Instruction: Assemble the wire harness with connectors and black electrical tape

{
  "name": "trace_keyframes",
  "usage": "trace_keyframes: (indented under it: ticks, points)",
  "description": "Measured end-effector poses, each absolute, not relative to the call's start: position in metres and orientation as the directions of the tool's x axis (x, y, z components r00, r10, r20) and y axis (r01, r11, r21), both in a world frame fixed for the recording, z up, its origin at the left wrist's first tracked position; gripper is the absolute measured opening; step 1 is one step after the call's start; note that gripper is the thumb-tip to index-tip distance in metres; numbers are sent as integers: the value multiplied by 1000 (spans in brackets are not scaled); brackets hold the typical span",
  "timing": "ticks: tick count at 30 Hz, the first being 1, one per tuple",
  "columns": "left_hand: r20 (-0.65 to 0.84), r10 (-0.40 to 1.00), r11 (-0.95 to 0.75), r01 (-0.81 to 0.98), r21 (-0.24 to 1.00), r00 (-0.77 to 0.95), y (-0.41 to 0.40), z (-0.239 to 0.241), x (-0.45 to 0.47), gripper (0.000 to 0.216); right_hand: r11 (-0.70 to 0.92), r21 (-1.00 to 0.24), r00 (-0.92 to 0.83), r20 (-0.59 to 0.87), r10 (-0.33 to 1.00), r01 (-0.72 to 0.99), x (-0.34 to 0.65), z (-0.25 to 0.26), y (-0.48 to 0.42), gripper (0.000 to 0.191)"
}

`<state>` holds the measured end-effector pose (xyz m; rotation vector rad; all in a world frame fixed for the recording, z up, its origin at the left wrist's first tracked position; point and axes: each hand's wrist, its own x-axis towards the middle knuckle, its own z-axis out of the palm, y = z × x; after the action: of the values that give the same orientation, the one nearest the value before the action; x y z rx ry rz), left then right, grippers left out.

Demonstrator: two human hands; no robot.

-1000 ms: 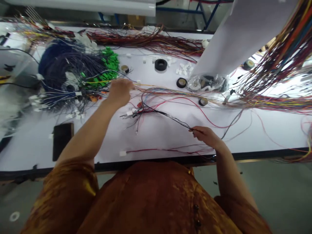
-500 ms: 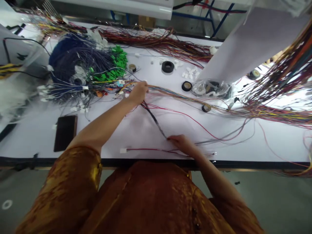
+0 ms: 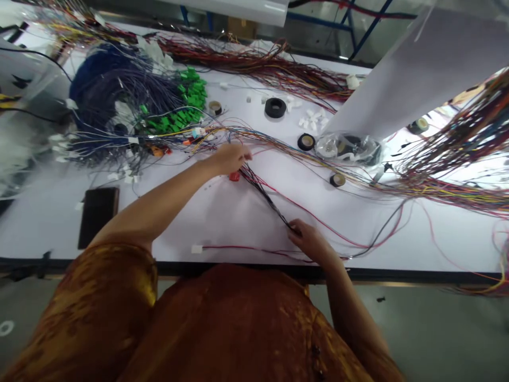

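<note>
My left hand (image 3: 233, 158) is closed over the upper end of a bundle of black wires (image 3: 264, 193); its fingertips partly hide the grip. Just below that hand a red connector (image 3: 234, 176) shows. Lower down to the right, my right hand (image 3: 310, 241) has its fingers wrapped round the same black wires, which run straight and slanted between both hands. A red wire (image 3: 306, 211) trails off to the right beside them. Near the table's front edge lies a red lead with a white connector (image 3: 196, 249), passing close to my right hand.
Blue-purple wires (image 3: 107, 85) with green connectors (image 3: 191, 98) heap at the left. A phone (image 3: 98, 216) lies below them. Tape rolls (image 3: 275, 107) and white connectors (image 3: 313, 119) sit behind my hands. A multicoloured harness (image 3: 437, 191) stretches right; a white post-like panel (image 3: 382, 79) rises there.
My right hand has moved right along the black wires, which now show as looser separate strands. My left hand has shifted slightly down and right, and the red connector has come into sight below it.
</note>
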<state>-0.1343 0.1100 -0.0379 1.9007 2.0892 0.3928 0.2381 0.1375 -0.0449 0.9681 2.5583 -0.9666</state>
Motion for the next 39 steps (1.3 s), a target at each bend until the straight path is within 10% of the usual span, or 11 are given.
trace_keyframes:
  ticks: [5, 13, 21, 27, 35, 39]
  points:
    - [-86, 996, 38, 952, 305, -12, 84, -51, -108, 44, 651, -339, -729, -209, 652, 679, 150, -60, 112, 39]
    - [-142, 981, 129, 990, -50, -135, 77, -45, -179, 41, 298, -859, -687, -83, 722, 417, 160, -53, 173, 15]
    - [-90, 996, 16, 995, 100, -7, 102, -56, -159, 35, 9, -923, -608, -246, 755, 385, 202, -54, 184, 13]
    - [-119, 973, 211, 969, 127, -197, 87, -68, -204, 44, -210, -974, -241, -185, 953, -83, 259, -30, 224, 21]
    - [-348, 935, 138, 977, 163, -74, 84, -4, -178, 69, -272, -956, -546, -285, 787, 107, 286, -34, 219, 29]
    - [-130, 984, -72, 932, 354, 125, 92, -11, -111, 63, -205, -935, -624, -348, 700, 291, 264, -39, 203, 31]
